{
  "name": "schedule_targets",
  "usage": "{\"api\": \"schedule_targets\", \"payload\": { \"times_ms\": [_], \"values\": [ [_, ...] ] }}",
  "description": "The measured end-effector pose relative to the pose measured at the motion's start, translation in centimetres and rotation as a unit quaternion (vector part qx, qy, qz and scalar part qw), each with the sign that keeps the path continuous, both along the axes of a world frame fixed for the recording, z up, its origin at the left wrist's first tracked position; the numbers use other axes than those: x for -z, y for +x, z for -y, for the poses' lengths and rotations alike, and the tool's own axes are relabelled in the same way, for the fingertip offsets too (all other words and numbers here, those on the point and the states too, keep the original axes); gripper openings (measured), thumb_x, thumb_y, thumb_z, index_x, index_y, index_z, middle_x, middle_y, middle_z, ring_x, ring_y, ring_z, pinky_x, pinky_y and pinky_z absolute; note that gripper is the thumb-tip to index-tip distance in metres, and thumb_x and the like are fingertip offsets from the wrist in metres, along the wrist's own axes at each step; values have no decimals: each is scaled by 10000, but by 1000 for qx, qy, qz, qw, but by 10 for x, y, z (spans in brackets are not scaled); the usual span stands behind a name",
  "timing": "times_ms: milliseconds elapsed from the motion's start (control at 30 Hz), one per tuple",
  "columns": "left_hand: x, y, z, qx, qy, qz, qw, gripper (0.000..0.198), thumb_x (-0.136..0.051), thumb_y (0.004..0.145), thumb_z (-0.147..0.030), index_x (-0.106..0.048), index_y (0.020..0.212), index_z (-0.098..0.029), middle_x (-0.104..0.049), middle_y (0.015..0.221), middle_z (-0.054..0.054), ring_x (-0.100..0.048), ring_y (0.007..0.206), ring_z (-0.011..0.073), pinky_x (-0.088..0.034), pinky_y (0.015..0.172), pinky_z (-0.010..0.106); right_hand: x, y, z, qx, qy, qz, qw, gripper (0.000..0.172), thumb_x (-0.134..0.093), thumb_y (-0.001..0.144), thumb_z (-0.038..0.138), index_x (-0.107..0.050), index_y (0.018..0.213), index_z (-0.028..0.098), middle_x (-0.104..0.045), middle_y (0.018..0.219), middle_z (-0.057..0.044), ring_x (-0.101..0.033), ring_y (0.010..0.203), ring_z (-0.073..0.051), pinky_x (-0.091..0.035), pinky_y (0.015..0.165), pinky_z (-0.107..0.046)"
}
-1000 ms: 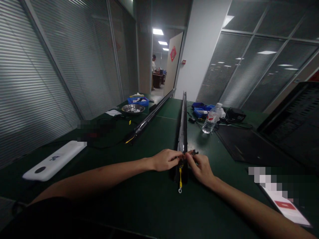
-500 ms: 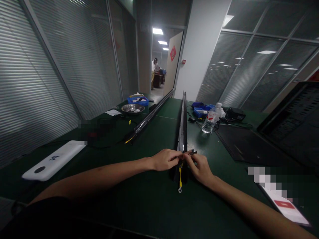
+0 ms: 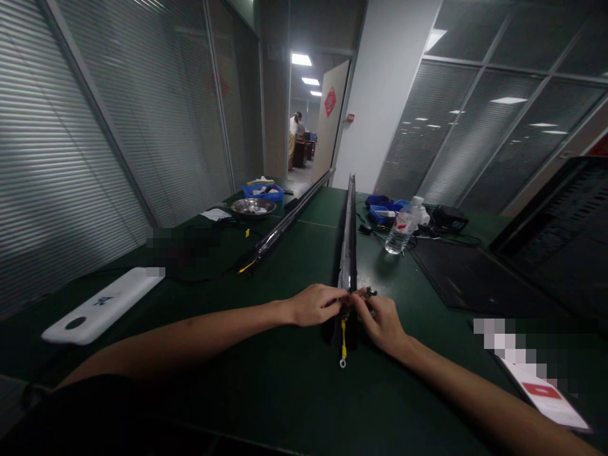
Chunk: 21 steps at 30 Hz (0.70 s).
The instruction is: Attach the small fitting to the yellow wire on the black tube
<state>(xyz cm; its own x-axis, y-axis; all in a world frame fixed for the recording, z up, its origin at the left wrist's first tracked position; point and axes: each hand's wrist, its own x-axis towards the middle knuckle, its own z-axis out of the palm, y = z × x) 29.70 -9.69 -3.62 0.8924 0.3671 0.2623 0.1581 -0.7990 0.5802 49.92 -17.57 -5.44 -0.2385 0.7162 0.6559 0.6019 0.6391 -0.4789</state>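
Rail (image 3: 349,253) | near end partly covered by fingers (image 3: 334,294) | contact details indistinct

Desk (image 3: 256,373): dark green top, reaching under the fingers (image 3: 335,293) and far past them
Long dark channel (image 3: 348,247): at the fingers, stretching away from them
Second channel (image 3: 282,229): beyond the fingers, leftward
White case (image 3: 107,301): well left of the fingers
Metal bowl (image 3: 270,206), blue tray (image 3: 268,198): far beyond the fingers, left
Water bottle (image 3: 400,229): past the fingers, right
Black mat (image 3: 479,275): well right of the fingers
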Motion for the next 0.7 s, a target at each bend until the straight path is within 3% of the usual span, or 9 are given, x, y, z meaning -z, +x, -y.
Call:
{"api": "schedule_targets", "payload": {
  "times_ms": [267, 467, 700],
  "values": [
    [-1, -1, 0, 2, 9, -1, 1000, 150, -453, 987, -183, -601, 965, -176, -651, 899, 27, -613, 782, 166, -410, 696, 226, 3, -1, 1, 28, 17, 7, 999, 283, -484, 1042, 238, -611, 798, 177, -666, 671, -36, -632, 537, -144, -470, 515, -241],
    [-1, 0, 0, 4, 12, -2, 1000, 154, -448, 989, -166, -601, 1001, -171, -653, 914, 29, -614, 786, 162, -421, 700, 223, -1, -1, 1, 6, -10, 5, 1000, 277, -447, 1058, 251, -606, 841, 184, -687, 754, -52, -659, 617, -156, -508, 580, -252],
    [-1, -1, 1, 0, 4, -1, 1000, 161, -459, 985, -163, -615, 1025, -176, -665, 924, 30, -624, 799, 170, -423, 707, 226, -3, -1, 1, 5, -15, 3, 1000, 345, -442, 1062, 300, -586, 768, 192, -643, 675, -33, -606, 551, -149, -487, 538, -260]
  ]
}}
